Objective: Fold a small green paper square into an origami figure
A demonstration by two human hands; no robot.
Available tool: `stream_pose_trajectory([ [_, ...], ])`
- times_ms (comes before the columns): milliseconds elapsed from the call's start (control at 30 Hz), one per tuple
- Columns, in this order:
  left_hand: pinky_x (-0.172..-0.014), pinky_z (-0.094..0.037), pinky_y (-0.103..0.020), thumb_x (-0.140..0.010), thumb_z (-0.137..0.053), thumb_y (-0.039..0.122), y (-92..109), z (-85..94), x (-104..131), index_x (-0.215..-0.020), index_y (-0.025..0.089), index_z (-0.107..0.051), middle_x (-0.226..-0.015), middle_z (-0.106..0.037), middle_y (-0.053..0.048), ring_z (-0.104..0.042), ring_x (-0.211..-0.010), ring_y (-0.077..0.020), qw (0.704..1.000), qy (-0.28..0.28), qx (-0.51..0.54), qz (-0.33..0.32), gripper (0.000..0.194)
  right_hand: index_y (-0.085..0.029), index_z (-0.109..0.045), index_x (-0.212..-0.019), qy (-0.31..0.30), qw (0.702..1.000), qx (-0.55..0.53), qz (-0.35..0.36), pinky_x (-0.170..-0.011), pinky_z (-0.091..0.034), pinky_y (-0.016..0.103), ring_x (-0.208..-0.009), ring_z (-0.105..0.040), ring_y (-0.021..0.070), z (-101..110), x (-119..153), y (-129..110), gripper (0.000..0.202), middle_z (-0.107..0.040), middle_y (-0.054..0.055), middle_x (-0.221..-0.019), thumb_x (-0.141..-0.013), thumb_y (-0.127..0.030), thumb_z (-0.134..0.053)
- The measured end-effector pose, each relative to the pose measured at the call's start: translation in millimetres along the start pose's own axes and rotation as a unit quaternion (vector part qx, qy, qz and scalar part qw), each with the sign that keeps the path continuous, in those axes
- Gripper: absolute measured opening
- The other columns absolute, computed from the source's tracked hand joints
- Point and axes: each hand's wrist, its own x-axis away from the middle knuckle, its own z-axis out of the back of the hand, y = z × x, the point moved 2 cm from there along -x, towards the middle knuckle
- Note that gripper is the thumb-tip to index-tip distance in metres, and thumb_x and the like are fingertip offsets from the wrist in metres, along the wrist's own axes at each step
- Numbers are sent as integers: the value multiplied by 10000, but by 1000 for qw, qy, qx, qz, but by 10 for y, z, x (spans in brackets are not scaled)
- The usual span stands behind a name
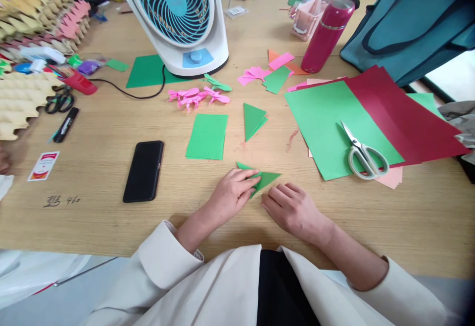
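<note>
A small sheet of green paper (267, 179), folded into a triangle, lies on the table in front of me. My left hand (234, 190) holds it down, fingers and thumb pressed together over its left part and hiding that part. Just right of the paper's tip, my right hand (293, 212) rests on the table with its fingers curled in; no paper shows in it. Beyond my hands are a folded green paper triangle (254, 119) and a stack of green paper squares (207, 137).
White-handled scissors (365, 160) lie on green and red sheets (404, 118) at right. A black phone (143, 171) is at left. Farther back stand a fan (185, 19), a pink bottle (328, 34) and a teal bag (408, 24). Pink folded paper pieces (196, 97) lie before the fan.
</note>
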Motion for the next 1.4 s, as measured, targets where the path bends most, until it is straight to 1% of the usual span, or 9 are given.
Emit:
stream_pose_trajectory([
  [233, -1025, -466, -379, -994, -458, 176, 101, -55, 57, -1383, 90, -524, -1485, -518, -123, -552, -1183, -221, 974, -78, -201, -68, 403, -169, -544, -657, 61, 997, -39, 25, -599, -291, 316, -607, -384, 141, 67, 59, 13, 286, -498, -3, -632, -941, -141, -575],
  [400, -942, -469, -387, -1005, -474, 313, 173, -65, 64, -1430, 118, -490, -1519, -485, -95, -559, -1126, -243, 956, -110, -267, -38, 468, -133, -644, -813, 55, 996, -66, -14, -632, -359, 315, -658, -466, 157, 65, 65, 76, 132, -572, 25, -679, -932, -131, -587],
  [467, -930, -464, -410, -1012, -453, 356, 211, -75, 63, -1428, 138, -498, -1511, -496, -91, -544, -1160, -257, 956, -106, -274, -14, 472, -124, -665, -880, 46, 996, -61, -39, -655, -386, 320, -689, -489, 168, 50, 73, 100, 101, -601, 45, -726, -936, -131, -581],
  [633, -1089, -382, -436, -1004, -458, 426, 271, -149, 45, -1421, 82, -494, -1539, -449, -131, -449, -1329, -283, 960, -120, -251, -12, 541, -97, -667, -1092, 13, 992, -37, -117, -757, -452, 343, -847, -561, 206, -28, 102, 146, 196, -645, 114, -940, -966, -148, -525],
  [900, -1064, -417, -430, -955, -510, 527, 259, -196, 8, -1476, 52, -423, -1554, -421, -151, -471, -1277, -311, 967, -121, -224, 18, 709, -95, -624, -1238, -32, 982, 4, -188, -850, -466, 398, -982, -576, 253, -96, 111, 151, 309, -653, 147, -1124, -985, -238, -519],
  [1067, -1061, -412, -466, -950, -497, 557, 286, -190, 47, -1524, 103, -365, -1614, -321, -115, -432, -1323, -333, 961, -138, -238, 20, 743, -95, -604, -1269, -57, 977, 40, -201, -862, -442, 410, -1030, -578, 266, -100, 108, 125, 334, -655, 152, -1194, -988, -252, -513],
  [1167, -1110, -364, -522, -952, -457, 595, 318, -214, 66, -1545, 142, -331, -1629, -291, -89, -312, -1439, -360, 956, -134, -256, 46, 756, -94, -594, -1285, -66, 977, 42, -200, -861, -431, 400, -1038, -578, 264, -97, 109, 110, 342, -652, 152, -1214, -987, -241, -510],
  [1267, -1187, -262, -559, -931, -438, 654, 338, -260, 68, -1545, 103, -312, -1633, -268, -124, -206, -1509, -341, 954, -145, -259, 45, 833, -104, -581, -1307, -66, 976, 41, -205, -866, -426, 394, -1052, -571, 264, -97, 124, 108, 353, -645, 145, -1242, -990, -239, -504],
  [1400, -1194, -257, -579, -914, -431, 687, 314, -288, 65, -1550, 81, -283, -1638, -234, -152, -216, -1512, -338, 953, -161, -254, 41, 891, -109, -569, -1324, -57, 977, 22, -206, -900, -427, 398, -1068, -563, 259, -112, 161, 119, 361, -630, 140, -1277, -998, -243, -488],
])
